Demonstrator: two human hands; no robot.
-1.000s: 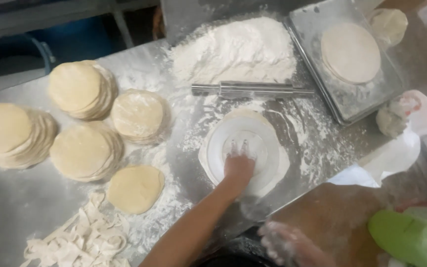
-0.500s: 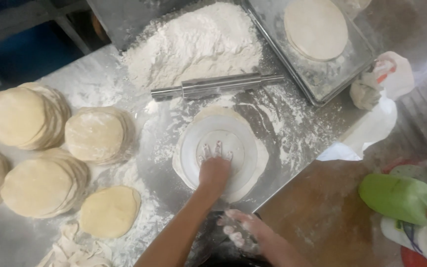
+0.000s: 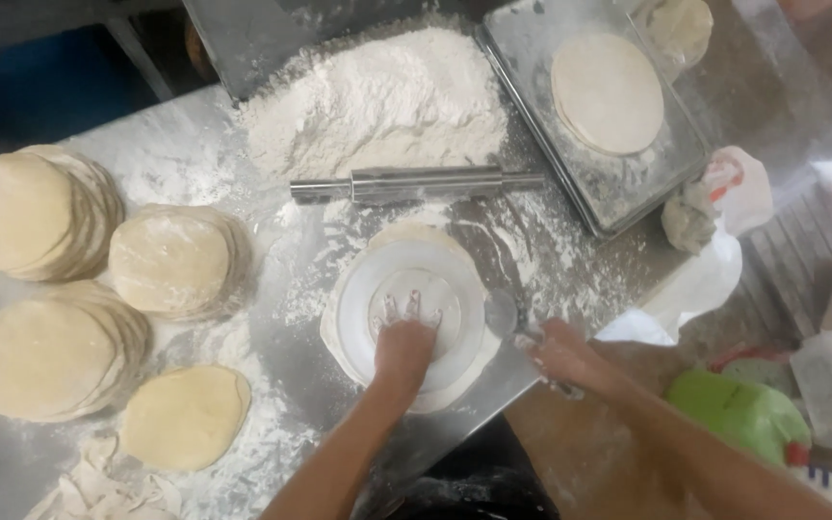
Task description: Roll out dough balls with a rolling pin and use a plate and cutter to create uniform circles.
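Note:
My left hand (image 3: 404, 345) lies flat on a white round plate (image 3: 363, 299), fingers spread, pressing it down. The plate sits upside down on a rolled dough sheet (image 3: 419, 232) whose rim shows around it. My right hand (image 3: 562, 354) is closed on a small wheel cutter (image 3: 501, 313). The cutter's metal disc is at the plate's right edge, touching the dough. A steel rolling pin (image 3: 416, 183) lies just beyond the plate, in front of a flour pile (image 3: 377, 96).
Stacks of dough rounds (image 3: 170, 260) (image 3: 21, 212) (image 3: 40, 356) fill the floured steel table's left side, with a single round (image 3: 183, 416) and dough trimmings (image 3: 98, 491) nearer me. A metal tray (image 3: 628, 197) holds rounds (image 3: 607, 91) at the back right. Plastic bags (image 3: 724, 202) and a green object (image 3: 739, 414) lie right.
My right hand rose from the lower edge to the plate's right side, now with the cutter in it. My left hand stayed on the plate. The view shifted.

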